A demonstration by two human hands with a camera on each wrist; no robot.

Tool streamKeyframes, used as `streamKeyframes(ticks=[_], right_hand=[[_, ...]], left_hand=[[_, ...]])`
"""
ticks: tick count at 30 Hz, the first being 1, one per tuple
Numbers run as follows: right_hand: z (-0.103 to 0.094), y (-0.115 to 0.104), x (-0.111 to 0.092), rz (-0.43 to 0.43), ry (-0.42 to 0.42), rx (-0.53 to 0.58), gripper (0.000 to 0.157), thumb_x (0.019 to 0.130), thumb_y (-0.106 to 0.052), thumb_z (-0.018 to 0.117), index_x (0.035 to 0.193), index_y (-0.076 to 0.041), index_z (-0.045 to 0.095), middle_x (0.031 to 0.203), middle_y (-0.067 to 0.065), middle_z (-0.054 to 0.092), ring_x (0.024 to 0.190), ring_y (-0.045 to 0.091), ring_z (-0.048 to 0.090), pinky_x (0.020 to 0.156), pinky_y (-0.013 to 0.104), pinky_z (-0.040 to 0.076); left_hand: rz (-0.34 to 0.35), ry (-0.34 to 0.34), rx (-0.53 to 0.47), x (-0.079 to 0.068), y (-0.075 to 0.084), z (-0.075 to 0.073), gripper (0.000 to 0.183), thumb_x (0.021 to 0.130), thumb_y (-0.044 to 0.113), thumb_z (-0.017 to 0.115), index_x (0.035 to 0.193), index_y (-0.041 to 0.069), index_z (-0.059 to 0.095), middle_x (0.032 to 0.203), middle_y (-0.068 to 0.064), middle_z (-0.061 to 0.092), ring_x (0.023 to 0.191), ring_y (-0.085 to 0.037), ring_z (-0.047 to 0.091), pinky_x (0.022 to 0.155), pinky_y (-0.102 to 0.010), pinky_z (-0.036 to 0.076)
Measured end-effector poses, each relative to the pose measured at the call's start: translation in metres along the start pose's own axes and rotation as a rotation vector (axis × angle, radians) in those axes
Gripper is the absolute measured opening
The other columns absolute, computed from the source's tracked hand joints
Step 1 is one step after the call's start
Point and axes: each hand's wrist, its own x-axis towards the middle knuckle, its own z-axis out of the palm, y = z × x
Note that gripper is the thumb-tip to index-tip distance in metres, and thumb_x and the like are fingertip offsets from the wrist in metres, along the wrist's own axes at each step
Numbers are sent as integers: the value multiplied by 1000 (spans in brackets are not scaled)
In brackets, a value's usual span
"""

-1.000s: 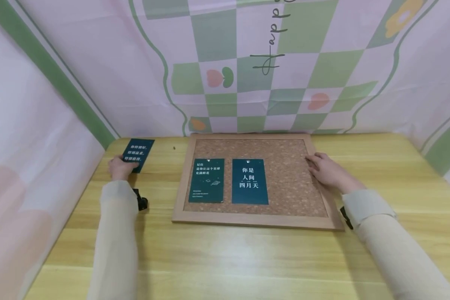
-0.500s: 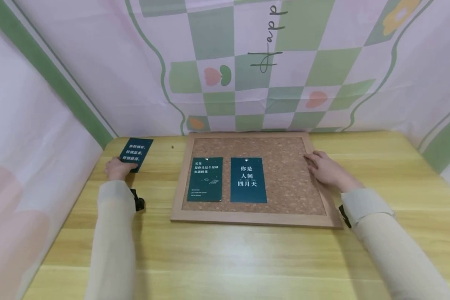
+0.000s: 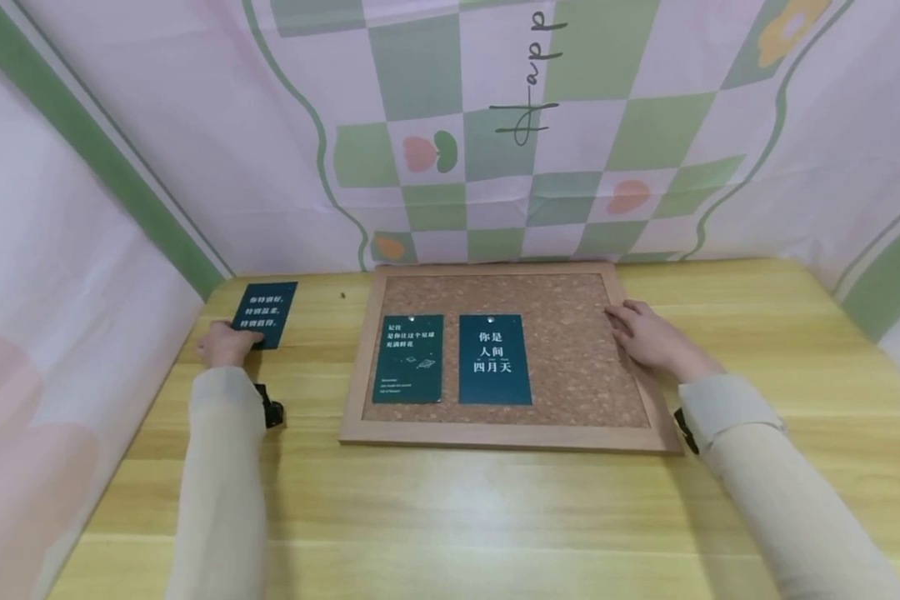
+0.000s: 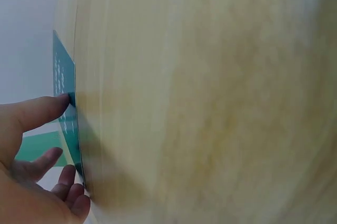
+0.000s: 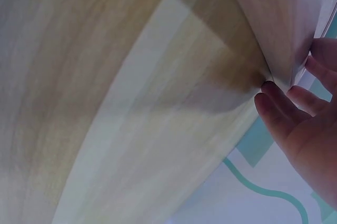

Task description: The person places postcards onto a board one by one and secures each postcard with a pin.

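At the table's far left, my left hand (image 3: 227, 343) pinches the lower left corner of a dark teal card (image 3: 266, 312) with white Chinese lettering. In the left wrist view the thumb (image 4: 45, 112) presses on the card's face, while the other fingers curl at its near edge. My right hand (image 3: 648, 337) grips the right side of a wood-framed corkboard (image 3: 577, 350), its fingertips (image 5: 267, 89) at the frame's outer edge. Two cards hang pinned on the cork: a green one (image 3: 411, 379) at the left and a teal one (image 3: 492, 387) beside it.
The corkboard lies on a pale wood table (image 3: 450, 517), its far edge close to a patterned cloth backdrop (image 3: 495, 150). Another cloth wall (image 3: 82, 333) borders the table's left side. A tiny dark speck (image 3: 342, 295) lies between the loose card and the board.
My left hand and the loose card have shifted slightly left and toward me. The right hand stays at the corkboard's edge. The head view has drifted a little.
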Motion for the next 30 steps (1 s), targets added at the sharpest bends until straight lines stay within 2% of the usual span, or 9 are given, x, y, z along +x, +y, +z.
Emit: streamKeyframes(ticks=[6,12,22,27,30], right_hand=[[1,2,1,-5,5,0,49,100,-10,37,143,12,28,144,44,17,130,61,22,107,68,24],[1,2,0,-6,4,6,49,100,-10,37,143,12,28,144,44,17,130,61,21,107,68,24],[0,-2,-2,-12,8,7,49,100,-10,37,142,13,28,143,44,17,129,61,22,106,68,24],[0,-2,-3,-16,13,2,49,100,-9,37,142,14,28,143,45,18,129,62,23,106,68,24],[0,-1,-3,-14,14,-4,49,100,-9,38,142,13,28,142,45,18,128,62,23,106,69,25]], left_hand=[[-19,-1,28,1,0,-1,69,92,26,60,142,-11,30,145,-35,28,135,-45,25,114,-54,24],[-39,0,16,3,-2,0,73,92,27,60,144,-11,26,145,-36,25,134,-44,25,114,-54,26],[-28,20,-3,2,-5,-3,77,89,25,64,146,-9,24,145,-34,27,134,-44,28,113,-53,29],[4,32,-61,3,-6,-3,79,88,16,65,150,0,18,151,-31,23,138,-45,22,116,-56,21],[40,34,-54,3,-5,-4,78,87,12,64,152,8,19,153,-27,24,139,-45,22,116,-56,18]])
